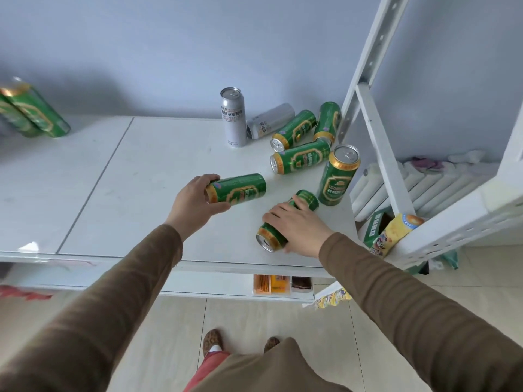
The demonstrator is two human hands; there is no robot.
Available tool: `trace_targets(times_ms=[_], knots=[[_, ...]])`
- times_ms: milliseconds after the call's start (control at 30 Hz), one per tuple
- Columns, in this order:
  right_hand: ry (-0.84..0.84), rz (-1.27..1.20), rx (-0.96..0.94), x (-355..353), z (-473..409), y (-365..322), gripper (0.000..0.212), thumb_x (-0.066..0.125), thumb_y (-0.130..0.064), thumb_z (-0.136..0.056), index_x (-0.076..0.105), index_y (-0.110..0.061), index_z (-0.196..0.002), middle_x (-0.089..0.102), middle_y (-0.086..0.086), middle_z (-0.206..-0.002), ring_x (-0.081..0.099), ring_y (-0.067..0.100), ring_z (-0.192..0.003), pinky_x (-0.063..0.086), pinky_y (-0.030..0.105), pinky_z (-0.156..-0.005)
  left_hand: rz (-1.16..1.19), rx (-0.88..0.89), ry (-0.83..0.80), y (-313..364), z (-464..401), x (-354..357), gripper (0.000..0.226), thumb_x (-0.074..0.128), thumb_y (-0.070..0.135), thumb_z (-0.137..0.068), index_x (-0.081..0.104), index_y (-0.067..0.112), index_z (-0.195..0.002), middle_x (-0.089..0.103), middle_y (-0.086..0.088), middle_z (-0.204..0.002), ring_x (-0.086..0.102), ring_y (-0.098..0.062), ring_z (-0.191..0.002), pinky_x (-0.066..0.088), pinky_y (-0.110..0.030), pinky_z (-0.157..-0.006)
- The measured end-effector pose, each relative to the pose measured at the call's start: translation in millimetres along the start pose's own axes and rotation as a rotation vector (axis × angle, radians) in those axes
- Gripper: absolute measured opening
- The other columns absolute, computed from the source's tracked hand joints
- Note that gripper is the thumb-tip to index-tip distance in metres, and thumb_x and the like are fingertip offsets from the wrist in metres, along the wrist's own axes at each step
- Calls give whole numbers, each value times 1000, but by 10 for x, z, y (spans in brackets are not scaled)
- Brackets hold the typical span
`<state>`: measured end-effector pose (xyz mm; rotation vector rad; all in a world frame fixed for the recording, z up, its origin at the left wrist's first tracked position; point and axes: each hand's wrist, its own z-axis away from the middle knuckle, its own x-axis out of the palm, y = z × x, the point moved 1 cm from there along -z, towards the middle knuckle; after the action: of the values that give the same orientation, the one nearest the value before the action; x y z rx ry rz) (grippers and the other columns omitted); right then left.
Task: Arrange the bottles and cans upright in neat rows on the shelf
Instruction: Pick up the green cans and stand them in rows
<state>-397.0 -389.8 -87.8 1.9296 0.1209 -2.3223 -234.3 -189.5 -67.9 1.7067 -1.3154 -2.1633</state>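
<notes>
on the white shelf (pixel 135 193) two green cans lay on their sides near the front edge, each under a hand. the left hand (pixel 195 196) was clamped around the gold-rimmed end of the left green can (pixel 240 188), thumb below and fingers over the top. the right hand (pixel 297 226) pressed down across the near green can (pixel 278 227), fingers wrapped over its middle, its silver lid pointing toward the shelf edge. just beside it a green can stood upright (pixel 336 176). behind, three more green cans (pixel 301 157) lay tipped together with a fallen silver can (pixel 270 120), touching an upright silver can (pixel 234 117). far left, two green cans (pixel 31 111) stood by the wall.
</notes>
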Motion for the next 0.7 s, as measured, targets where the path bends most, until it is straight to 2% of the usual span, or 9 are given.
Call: trace_targets(times_ms=[167, 267, 333, 433, 567, 700], knots=[[156, -214, 34, -180, -298, -242, 81, 85, -40, -69, 45, -23, -137, 54, 1, -135, 47, 24, -128, 30, 48, -113, 24, -7, 66, -183, 124, -336, 60, 83, 27, -72, 58, 28, -126, 59, 5, -111, 61, -16, -94, 54, -34, -80], [235, -455, 81, -356, -514, -427, 78, 86, -38, -69, 45, -24, -134, 56, 1, -127, 50, 24, -118, 41, 42, -102, 43, -15, 105, -342, 168, -574, 60, 83, 26, -72, 57, 29, -126, 58, 5, -112, 61, -16, -95, 54, -35, -81], [273, -614, 116, -459, -675, -584, 75, 86, -36, -70, 45, -26, -131, 56, -3, -121, 49, 20, -111, 45, 40, -94, 60, -17, 132, -461, 183, -749, 60, 84, 26, -72, 57, 29, -126, 57, 5, -113, 61, -15, -94, 54, -30, -78], [325, -761, 140, -573, -966, -850, 72, 87, -36, -68, 46, -27, -127, 56, -4, -116, 48, 18, -107, 45, 36, -89, 78, -19, 173, -681, 180, -1040, 60, 85, 24, -72, 57, 28, -125, 57, 5, -112, 59, -14, -93, 48, -21, -72], [404, -931, 193, -752, -1449, -1271, 70, 89, -32, -65, 50, -25, -123, 61, -5, -113, 56, 18, -102, 45, 32, -85, 114, -13, 208, -1066, 142, -1469, 62, 86, 26, -69, 55, 28, -123, 58, 6, -112, 59, -14, -93, 49, -26, -77], [443, -1079, 271, -941, -1936, -1730, 67, 90, -29, -68, 51, -22, -122, 66, -8, -112, 61, 13, -102, 48, 26, -85, 125, 11, 206, -1479, 61, -1969, 64, 88, 28, -67, 53, 26, -120, 59, 8, -103, 56, -11, -84, 45, -24, -72]])
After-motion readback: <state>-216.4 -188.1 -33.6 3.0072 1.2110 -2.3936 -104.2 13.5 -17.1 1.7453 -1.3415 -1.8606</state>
